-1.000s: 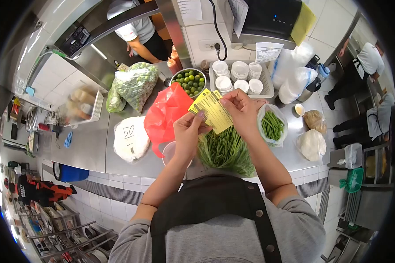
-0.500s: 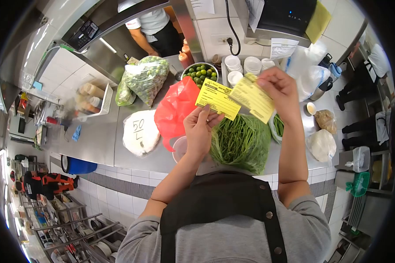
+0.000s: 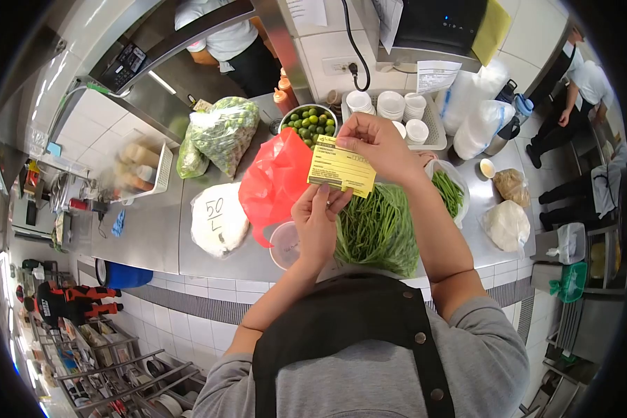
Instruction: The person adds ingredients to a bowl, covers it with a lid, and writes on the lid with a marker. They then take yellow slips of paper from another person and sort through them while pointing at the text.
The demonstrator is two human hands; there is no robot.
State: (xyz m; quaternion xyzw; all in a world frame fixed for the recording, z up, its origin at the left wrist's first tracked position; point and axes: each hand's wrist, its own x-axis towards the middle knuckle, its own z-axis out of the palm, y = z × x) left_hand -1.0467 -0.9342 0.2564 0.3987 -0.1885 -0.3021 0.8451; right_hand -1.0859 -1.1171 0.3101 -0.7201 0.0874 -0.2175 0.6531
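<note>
Yellow printed labels (image 3: 338,166) are held up over the counter, one overlapping another. My left hand (image 3: 318,221) pinches their lower edge between thumb and fingers. From the upper right, my right hand (image 3: 377,145) is closed on their top edge. Just below the labels lies a clear plastic bag of long green beans (image 3: 376,233). A red plastic bag (image 3: 275,177) is beside my left hand, with a round clear container (image 3: 284,244) under that wrist. Behind the labels stands a metal bowl of small green citrus fruits (image 3: 310,124).
On the steel counter (image 3: 150,237) are a white bag marked 50 (image 3: 219,219), a bag of green vegetables (image 3: 226,132), sauce bottles (image 3: 283,97), stacked white cups (image 3: 390,106) and another bag of beans (image 3: 447,191). A person (image 3: 233,49) stands beyond the pass-through; others stand right.
My right hand has moved left, bringing its yellow label over the one in my left hand. Before, the two labels were fanned apart. The camera view has shifted slightly.
</note>
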